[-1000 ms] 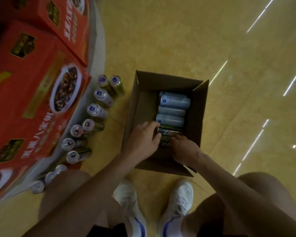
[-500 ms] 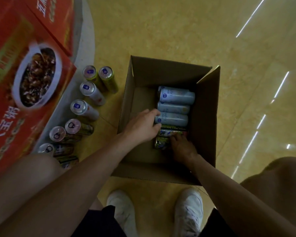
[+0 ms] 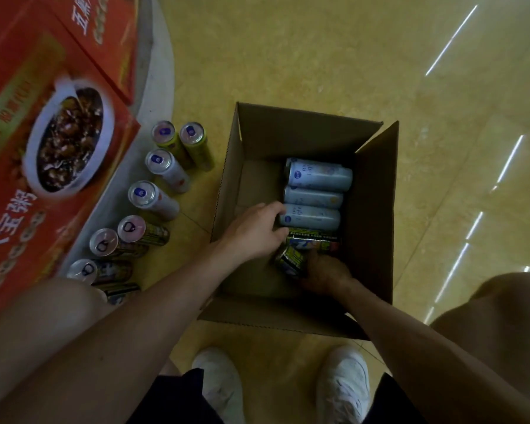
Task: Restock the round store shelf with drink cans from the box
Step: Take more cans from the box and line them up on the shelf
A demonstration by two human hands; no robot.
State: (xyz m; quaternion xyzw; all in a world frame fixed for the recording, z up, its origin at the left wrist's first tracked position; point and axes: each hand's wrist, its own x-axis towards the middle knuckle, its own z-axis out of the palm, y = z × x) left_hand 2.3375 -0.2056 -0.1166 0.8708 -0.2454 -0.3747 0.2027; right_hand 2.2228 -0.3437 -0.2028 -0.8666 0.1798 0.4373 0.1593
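**A shop floor, mid-restock**

This is a store. Big red cartons [image 3: 58,179], printed with a bowl of porridge and large lettering, are stacked as goods on a round grey display stand [image 3: 153,87]. Drink cans [image 3: 153,195] stand upright in a row that follows its curved edge, tops showing. Beside them an open cardboard box [image 3: 377,209] holds more of the same cans [image 3: 315,197] lying on their sides. The glossy yellow floor [image 3: 318,56] mirrors long strips of ceiling light.

cans [image 3: 314,197] lie in the box [image 3: 377,209] | standing cans [image 3: 149,195] left of box | shelf [image 3: 153,87] behind them
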